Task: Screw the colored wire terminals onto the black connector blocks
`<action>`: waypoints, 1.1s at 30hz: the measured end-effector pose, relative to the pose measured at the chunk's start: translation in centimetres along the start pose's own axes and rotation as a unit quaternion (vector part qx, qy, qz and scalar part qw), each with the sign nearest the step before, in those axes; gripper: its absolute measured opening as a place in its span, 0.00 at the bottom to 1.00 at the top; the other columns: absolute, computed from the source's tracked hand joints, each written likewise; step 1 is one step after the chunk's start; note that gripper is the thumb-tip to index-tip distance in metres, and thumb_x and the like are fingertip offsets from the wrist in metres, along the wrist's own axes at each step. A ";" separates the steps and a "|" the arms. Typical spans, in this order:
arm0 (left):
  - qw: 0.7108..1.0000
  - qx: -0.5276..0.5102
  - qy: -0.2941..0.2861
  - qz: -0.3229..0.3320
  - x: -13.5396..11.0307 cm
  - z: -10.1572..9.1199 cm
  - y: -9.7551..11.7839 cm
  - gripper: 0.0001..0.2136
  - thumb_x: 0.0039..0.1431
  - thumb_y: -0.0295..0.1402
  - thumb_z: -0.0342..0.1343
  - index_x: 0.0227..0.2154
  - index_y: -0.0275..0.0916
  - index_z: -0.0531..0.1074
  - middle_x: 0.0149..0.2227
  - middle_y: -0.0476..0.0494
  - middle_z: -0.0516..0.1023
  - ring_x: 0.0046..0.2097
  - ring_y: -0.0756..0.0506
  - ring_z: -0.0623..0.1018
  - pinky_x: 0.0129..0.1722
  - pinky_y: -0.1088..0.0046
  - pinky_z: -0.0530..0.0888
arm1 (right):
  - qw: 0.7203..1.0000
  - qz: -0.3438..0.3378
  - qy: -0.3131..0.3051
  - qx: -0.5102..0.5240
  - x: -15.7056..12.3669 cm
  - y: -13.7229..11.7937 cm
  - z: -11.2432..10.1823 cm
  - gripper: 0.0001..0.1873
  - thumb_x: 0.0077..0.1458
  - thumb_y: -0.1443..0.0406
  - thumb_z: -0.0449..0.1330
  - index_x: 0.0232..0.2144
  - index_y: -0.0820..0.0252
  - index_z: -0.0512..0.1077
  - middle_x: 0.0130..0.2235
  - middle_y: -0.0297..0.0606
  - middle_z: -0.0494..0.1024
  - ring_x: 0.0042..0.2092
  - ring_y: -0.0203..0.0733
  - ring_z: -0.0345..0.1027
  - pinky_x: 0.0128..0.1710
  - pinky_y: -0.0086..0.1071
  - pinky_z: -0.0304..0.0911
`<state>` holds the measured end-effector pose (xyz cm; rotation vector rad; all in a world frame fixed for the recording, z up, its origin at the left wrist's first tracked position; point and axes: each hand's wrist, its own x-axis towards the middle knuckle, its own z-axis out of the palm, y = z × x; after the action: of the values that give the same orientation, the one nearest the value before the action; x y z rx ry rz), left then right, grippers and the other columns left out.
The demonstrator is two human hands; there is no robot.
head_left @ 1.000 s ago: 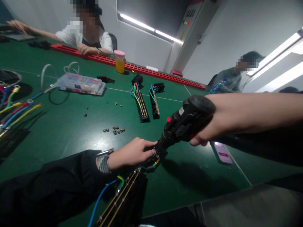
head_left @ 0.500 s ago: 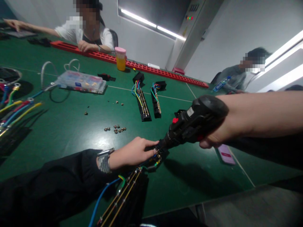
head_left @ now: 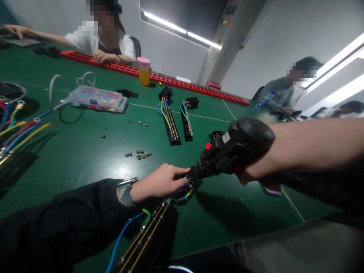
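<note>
My right hand (head_left: 251,172) is wrapped round the grip of a black cordless drill (head_left: 234,146). Its nose points down and left, meeting the end block of a black strip with brass rails (head_left: 149,238). My left hand (head_left: 163,182) grips that end block, index finger and thumb on either side near the drill's tip. Blue and green-yellow wires run along the strip. The bit and the spot it touches are hidden. Several small brass screws (head_left: 142,154) lie on the green table (head_left: 93,159) beyond my left hand.
Two more wired black strips (head_left: 170,123) lie farther back. A clear parts box (head_left: 96,99), a cup of orange liquid (head_left: 144,74) and a red slotted rail (head_left: 182,84) are beyond. Bundled wires (head_left: 19,132) lie at left. Two people sit across the table; a phone (head_left: 273,190) is partly hidden.
My right hand and the drill's rear have dropped slightly, and the arm now covers most of the phone. My left hand stays on the strip's end block.
</note>
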<state>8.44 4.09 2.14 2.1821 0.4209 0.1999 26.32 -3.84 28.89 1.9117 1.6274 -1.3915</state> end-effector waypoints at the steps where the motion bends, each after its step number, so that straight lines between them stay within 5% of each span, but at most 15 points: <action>1: 1.000 -0.002 0.000 0.000 0.0 0.0 0.0 0.21 0.70 0.41 0.51 0.62 0.44 0.73 0.46 0.44 0.86 0.38 0.46 0.82 0.40 0.72 0.70 | 0.999 -0.027 -0.016 -0.043 0.0 0.0 -0.2 0.09 0.56 0.63 0.58 0.27 0.61 0.74 0.30 0.32 0.76 0.29 0.34 0.73 0.28 0.24 0.69; 5: 1.000 0.000 -0.004 0.004 -0.1 0.0 0.2 0.20 0.68 0.42 0.53 0.59 0.44 0.76 0.44 0.45 0.86 0.39 0.45 0.82 0.38 0.73 0.69 | 0.953 -0.140 -0.047 -0.265 -0.1 0.2 -0.9 0.13 0.56 0.72 0.55 0.29 0.60 0.79 0.34 0.35 0.77 0.34 0.35 0.69 0.35 0.24 0.65; 8: 1.000 0.016 0.001 0.009 -0.2 0.1 0.2 0.20 0.64 0.43 0.59 0.56 0.44 0.78 0.43 0.46 0.85 0.40 0.45 0.82 0.38 0.74 0.69 | 0.917 -0.203 -0.057 -0.339 0.2 0.5 -1.1 0.13 0.58 0.77 0.57 0.28 0.62 0.79 0.32 0.32 0.77 0.34 0.32 0.65 0.35 0.22 0.60; 14: 1.000 0.020 0.004 0.009 0.0 0.3 0.1 0.17 0.63 0.44 0.60 0.50 0.42 0.80 0.41 0.44 0.85 0.39 0.44 0.82 0.38 0.73 0.69 | 0.979 -0.092 -0.046 -0.175 1.1 2.0 -1.1 0.03 0.60 0.68 0.62 0.34 0.62 0.77 0.29 0.26 0.76 0.28 0.28 0.69 0.25 0.16 0.59; 21: 0.999 0.033 0.014 0.017 -0.1 0.5 0.0 0.16 0.65 0.43 0.59 0.52 0.44 0.79 0.41 0.45 0.85 0.38 0.45 0.82 0.37 0.73 0.68 | 0.968 -0.159 -0.046 -0.187 1.6 3.9 -1.6 0.06 0.58 0.66 0.64 0.37 0.64 0.78 0.31 0.27 0.79 0.29 0.28 0.73 0.25 0.13 0.63; 25: 0.999 0.043 0.022 0.018 -0.2 0.7 0.0 0.16 0.65 0.43 0.59 0.53 0.45 0.78 0.40 0.45 0.85 0.38 0.44 0.82 0.36 0.73 0.68 | 0.975 -0.129 -0.080 -0.163 1.4 3.9 -1.4 0.07 0.62 0.65 0.62 0.33 0.64 0.77 0.28 0.26 0.79 0.27 0.27 0.75 0.23 0.12 0.64; 33: 0.998 0.047 0.020 0.024 -0.1 0.5 -0.1 0.20 0.65 0.42 0.58 0.58 0.47 0.76 0.41 0.44 0.85 0.37 0.45 0.82 0.37 0.73 0.68 | 0.990 -0.080 -0.007 -0.115 0.7 3.1 -0.9 0.07 0.60 0.63 0.66 0.31 0.61 0.79 0.28 0.27 0.78 0.28 0.27 0.71 0.25 0.11 0.64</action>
<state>8.49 3.74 1.81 2.2848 0.4088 0.2549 29.44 -3.77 27.64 1.6701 1.8781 -1.2071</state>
